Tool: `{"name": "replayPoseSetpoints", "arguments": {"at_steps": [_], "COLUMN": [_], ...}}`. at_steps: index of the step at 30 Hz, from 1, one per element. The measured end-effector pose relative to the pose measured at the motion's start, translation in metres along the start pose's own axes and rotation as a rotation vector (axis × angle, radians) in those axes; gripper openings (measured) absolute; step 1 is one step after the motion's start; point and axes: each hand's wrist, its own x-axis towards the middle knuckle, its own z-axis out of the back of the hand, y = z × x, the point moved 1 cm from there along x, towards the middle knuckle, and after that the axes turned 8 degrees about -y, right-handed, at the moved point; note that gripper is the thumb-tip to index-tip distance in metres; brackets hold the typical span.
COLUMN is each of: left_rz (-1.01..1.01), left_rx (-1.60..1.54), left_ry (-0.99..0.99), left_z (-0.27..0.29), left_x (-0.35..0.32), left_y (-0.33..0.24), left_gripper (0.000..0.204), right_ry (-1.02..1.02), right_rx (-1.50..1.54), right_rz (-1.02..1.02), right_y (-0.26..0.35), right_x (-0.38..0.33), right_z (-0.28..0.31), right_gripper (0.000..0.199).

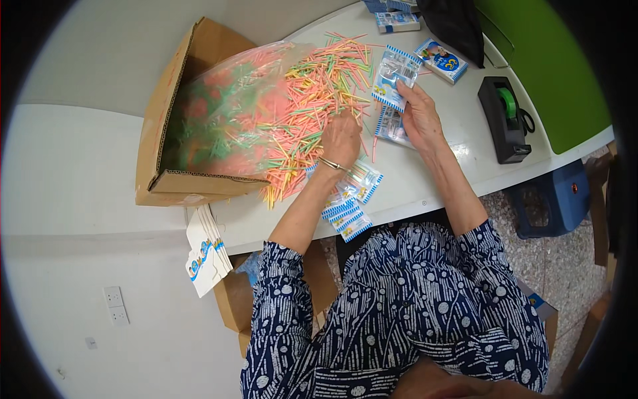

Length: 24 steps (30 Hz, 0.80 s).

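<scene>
My left hand [341,141], with a bangle at its wrist, is at the right edge of a heap of thin pink, yellow and green sticks [312,100]. Its fingers curl down together among the sticks, and whatever they pinch is hidden. My right hand [422,118] grips a small clear packet [392,70] with blue striped ends, thumb on its face. More flat packets [391,126] lie just under that hand. Below my left wrist, several packets with sticks inside [362,179] are spread near the table's front edge.
An open cardboard box [149,143] lies on its side at the left, a clear bag of sticks [232,106] spilling from it. Right: a black tape dispenser [495,120] and scissors [527,121]. Small boxes [442,61] and a black bag [455,26] are behind. A blue stool [548,203] stands below.
</scene>
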Motion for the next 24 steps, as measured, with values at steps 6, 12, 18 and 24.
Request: {"name": "replayPoseSetpoints", "arguments": {"at_steps": [6,12,18,24], "left_rz": [0.000,0.013,0.421,0.854], "left_rx": [-0.051,0.037,-0.677,-1.537], "left_ry": [-0.061,-0.019,0.048,0.106], "left_z": [-0.008,-0.014,0.009,0.022], "left_x": [0.000,0.006,0.035,0.042], "left_y": [-0.002,0.003,0.019,0.002], "left_gripper": [0.013,0.013,0.019,0.016], "right_ry": [0.022,0.060,0.073,0.054], "right_rx": [-0.031,-0.022,-0.038,0.038], "right_rz": [-0.008,0.004,-0.003,-0.106], "right_y": [-0.001,0.000,0.001,-0.019], "right_x": [0.001,-0.001,-0.005,-0.017], "right_z": [0.004,0.002,0.002,-0.021], "right_gripper": [0.028,0.023,0.023,0.029]}}
